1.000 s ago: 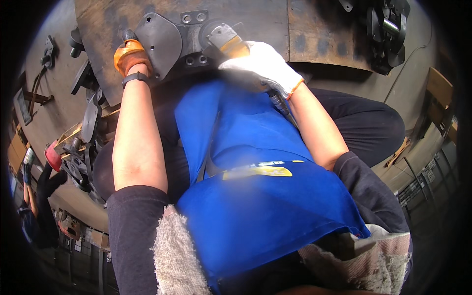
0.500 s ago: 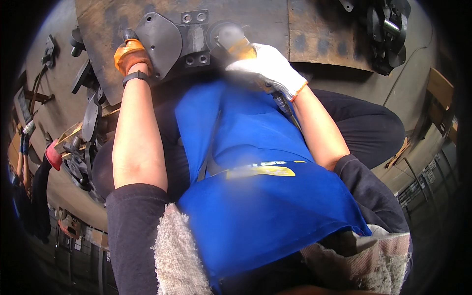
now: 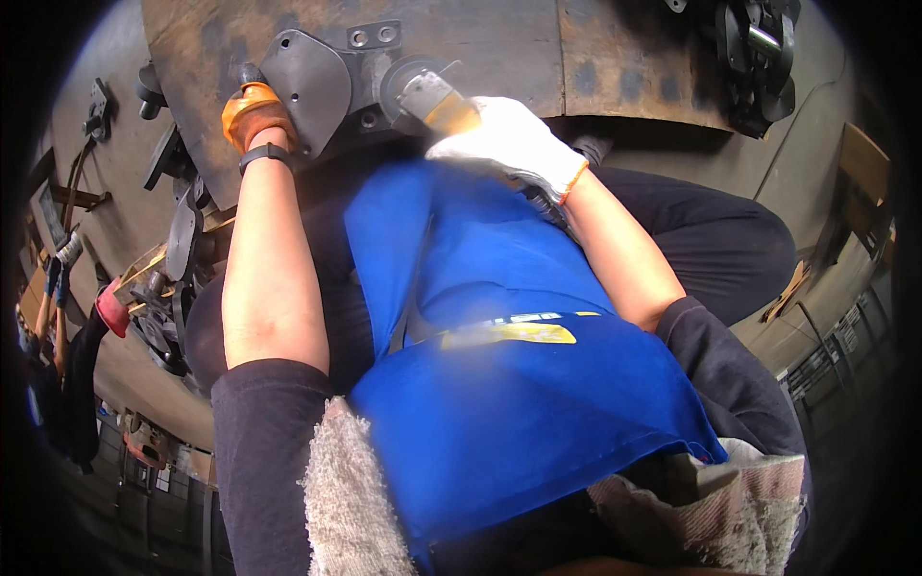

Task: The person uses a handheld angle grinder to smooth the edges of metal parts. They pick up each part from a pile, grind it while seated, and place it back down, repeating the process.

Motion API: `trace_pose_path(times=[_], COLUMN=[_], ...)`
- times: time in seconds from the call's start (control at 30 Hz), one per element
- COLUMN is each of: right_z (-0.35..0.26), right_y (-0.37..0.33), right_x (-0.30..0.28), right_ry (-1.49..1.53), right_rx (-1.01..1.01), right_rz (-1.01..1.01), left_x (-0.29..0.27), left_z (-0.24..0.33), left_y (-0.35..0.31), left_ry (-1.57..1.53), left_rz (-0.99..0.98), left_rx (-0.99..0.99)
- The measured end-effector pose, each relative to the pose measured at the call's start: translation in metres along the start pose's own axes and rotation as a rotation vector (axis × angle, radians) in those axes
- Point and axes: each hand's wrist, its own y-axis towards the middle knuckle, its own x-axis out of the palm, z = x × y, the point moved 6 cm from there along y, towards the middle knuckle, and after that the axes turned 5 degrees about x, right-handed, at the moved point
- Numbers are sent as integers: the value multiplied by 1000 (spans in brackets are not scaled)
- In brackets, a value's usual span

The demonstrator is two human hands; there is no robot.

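My left hand (image 3: 257, 117), in an orange glove, is closed round a dark round stub at the left end of a grey metal bracket (image 3: 312, 86). The bracket has a broad flat plate with small holes, plus a narrower section with drilled lugs (image 3: 373, 36). In a white glove, my right hand (image 3: 514, 142) grips a grinder (image 3: 432, 99) with a metal guard. Its round disc (image 3: 394, 84) lies over the narrower section, hiding part of it and one lower lug. Whether the disc touches the metal I cannot tell. A hose leads from the grinder beneath my right wrist.
The bracket rests on a worn brown metal-topped table (image 3: 634, 72). More dark metal parts (image 3: 754, 72) are heaped at the far right, and others (image 3: 182, 230) lie on the left. Another person's arm (image 3: 48, 307) shows at the far left. A blue apron (image 3: 509, 403) covers my lap.
The grinder has shifted a little left and its guard shows more sharply. One lower lug is now covered. The bracket has moved slightly left, with my left hand still on it.
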Motion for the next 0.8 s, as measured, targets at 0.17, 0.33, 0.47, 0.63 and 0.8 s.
trace_pose_path(times=[0.17,0.33,0.47,0.63,0.8], right_z=[5,15,23,-2,11], right_y=[-2,-8,2,7,20], right_x=[4,-2,-4,-8,-9], right_ry=[30,-17,-30,28,37], right_rx=[-2,59,21,-68,-68], right_rz=[-25,-44,-1,17,60], left_x=[3,7,0,8,-7], left_z=[-4,-10,0,-14,9], left_y=[7,12,1,14,-11], left_ry=[52,48,43,86,37], left_rz=[28,36,64,78,45], left_rx=[71,59,61,76,36])
